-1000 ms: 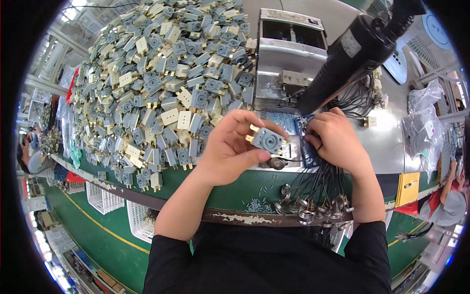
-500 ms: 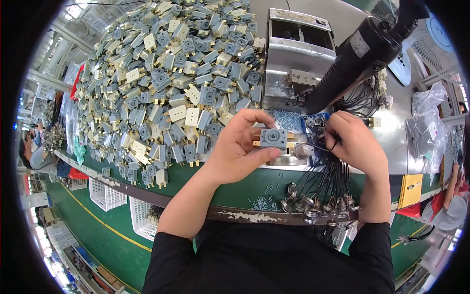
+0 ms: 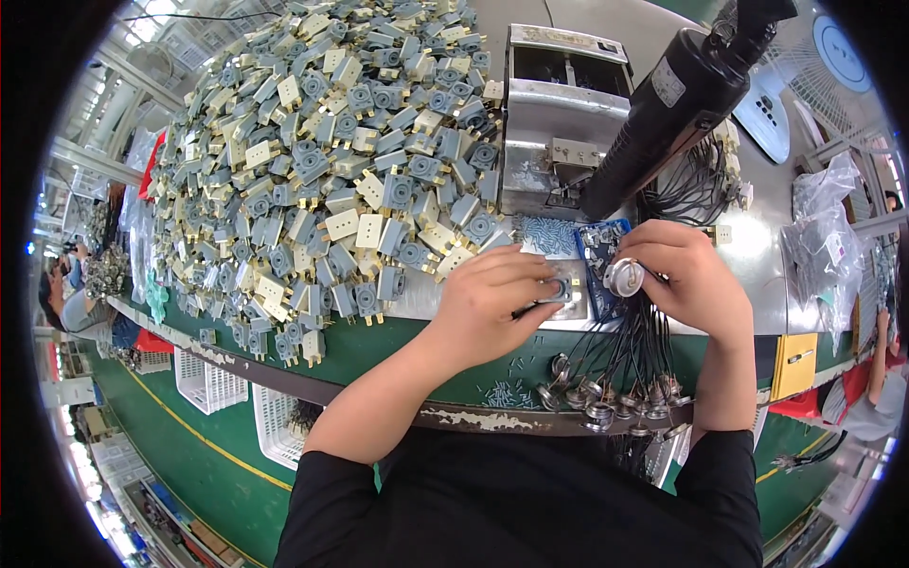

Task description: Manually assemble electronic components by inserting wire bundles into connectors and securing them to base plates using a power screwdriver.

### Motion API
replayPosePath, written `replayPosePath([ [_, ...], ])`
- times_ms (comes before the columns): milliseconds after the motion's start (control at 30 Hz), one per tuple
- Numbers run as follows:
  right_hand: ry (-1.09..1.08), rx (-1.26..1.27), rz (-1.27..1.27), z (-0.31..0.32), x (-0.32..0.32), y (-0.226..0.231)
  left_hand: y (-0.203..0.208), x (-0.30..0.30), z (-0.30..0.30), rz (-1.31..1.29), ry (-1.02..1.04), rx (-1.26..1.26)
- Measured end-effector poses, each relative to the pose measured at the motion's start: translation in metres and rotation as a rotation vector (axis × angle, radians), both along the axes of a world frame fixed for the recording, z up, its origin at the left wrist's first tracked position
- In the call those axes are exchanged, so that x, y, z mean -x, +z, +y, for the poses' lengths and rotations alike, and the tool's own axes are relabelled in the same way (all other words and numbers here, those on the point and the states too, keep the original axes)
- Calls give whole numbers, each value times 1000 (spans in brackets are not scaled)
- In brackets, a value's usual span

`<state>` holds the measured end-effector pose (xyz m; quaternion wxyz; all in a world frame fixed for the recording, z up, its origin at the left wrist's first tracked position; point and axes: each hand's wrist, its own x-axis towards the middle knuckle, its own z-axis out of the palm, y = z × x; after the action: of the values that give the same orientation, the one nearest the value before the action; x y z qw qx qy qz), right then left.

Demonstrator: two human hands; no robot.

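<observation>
My left hand [image 3: 494, 301] is closed over a grey plastic block [image 3: 565, 290], a brass-coloured terminal showing beyond the fingertips. The fingers hide most of this block. My right hand [image 3: 689, 275] pinches a round metal thermostat [image 3: 624, 277] with a black lead, held just right of the block and apart from it. Beneath the right hand, a bundle of black leads [image 3: 632, 346] runs to the table's front edge and ends in several similar metal discs [image 3: 598, 412]. A blue tray [image 3: 597, 248] of small dark parts lies behind the right fingers.
A large heap of grey and cream blocks [image 3: 322, 180] fills the left side. Behind the hands stands a metal machine [image 3: 566, 118], with a black cylindrical tool [image 3: 653, 123] slanting beside it. Small screws [image 3: 547, 237] lie in front. At right are a plastic bag [image 3: 826, 227] and yellow pad [image 3: 793, 367].
My left hand has turned palm down, covering the block that faced up before. My right hand has shifted slightly, and the metal thermostat has risen and moved right, now pinched in its fingers.
</observation>
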<state>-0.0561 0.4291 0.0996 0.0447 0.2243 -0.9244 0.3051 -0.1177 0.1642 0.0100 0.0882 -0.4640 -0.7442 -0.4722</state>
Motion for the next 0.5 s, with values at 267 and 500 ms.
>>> replayPosePath([
  [267, 6, -1, -32, 2, 1, 0, 16, 6, -8, 183, -22, 168],
  [500, 12, -21, -17, 1, 3, 0, 27, 17, -12, 261, 196, 184],
])
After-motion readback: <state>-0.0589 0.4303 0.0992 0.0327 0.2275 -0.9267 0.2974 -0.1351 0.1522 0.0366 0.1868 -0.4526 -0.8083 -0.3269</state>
